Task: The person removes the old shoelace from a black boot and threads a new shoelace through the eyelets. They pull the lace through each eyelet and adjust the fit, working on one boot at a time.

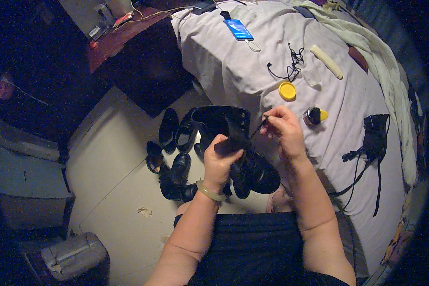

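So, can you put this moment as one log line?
left hand: gripping black boot | right hand: pinching black lace | nearby: black shoes, yellow lid

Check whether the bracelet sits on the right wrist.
No, the bracelet circles the wrist of the left hand, which grips a black boot.

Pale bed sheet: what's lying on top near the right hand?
Nearest the right hand sit a round yellow disc and a small black-and-yellow item, with a tangled black cord farther off. The part of the sheet behind that hand is hidden.
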Tool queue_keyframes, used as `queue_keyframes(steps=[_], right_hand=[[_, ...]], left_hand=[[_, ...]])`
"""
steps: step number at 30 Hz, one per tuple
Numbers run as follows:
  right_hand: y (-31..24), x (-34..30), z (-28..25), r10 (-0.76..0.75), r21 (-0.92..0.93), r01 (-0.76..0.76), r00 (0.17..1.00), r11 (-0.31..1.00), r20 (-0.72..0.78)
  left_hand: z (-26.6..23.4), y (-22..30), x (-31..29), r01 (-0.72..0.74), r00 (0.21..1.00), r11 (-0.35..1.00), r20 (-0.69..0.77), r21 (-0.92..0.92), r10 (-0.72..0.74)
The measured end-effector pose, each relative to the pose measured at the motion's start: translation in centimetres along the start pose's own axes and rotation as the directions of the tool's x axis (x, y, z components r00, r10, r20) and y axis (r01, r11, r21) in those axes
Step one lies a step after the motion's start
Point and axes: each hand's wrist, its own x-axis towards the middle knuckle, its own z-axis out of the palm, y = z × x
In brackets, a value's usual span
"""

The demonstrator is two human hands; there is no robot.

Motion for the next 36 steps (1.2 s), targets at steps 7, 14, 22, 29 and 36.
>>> queue_keyframes(steps=[7, 14, 22, 29, 36], right_hand=[[-0.6, -0.7, 0.5, 0.097, 0.218, -0.156, 0.962, 0.963, 0.256], [1.0, -1.0, 1.9, 0.077, 0.117, -0.115, 0.955, 0.986, 0.287], [-1.2, -1.1, 1.2, -0.036, 0.085, 0.021, 0.983, 0.996, 0.178], [-1.7, -1.8, 1.3, -0.048, 0.024, 0.046, 0.994, 0.999, 0.095], [-0.2, -0.8, 0.7, -0.009, -0.097, 0.014, 0.998, 0.995, 0.057]], left_hand=[[0.3, 0.6, 0.1, 0.078, 0.996, 0.970, -0.014, -0.229, -0.084], [0.2, -0.4, 0.4, 0.131, 0.990, 0.943, 0.085, -0.306, -0.110], [0.3, 0.0, 0.2, 0.148, 0.988, 0.915, 0.016, -0.376, -0.153], [0.2, 0.9, -0.2, 0.078, 0.996, 0.962, -0.025, -0.260, -0.088], [0.6, 0.8, -0.4, 0.019, 0.998, 0.954, -0.058, -0.299, -0.038]])
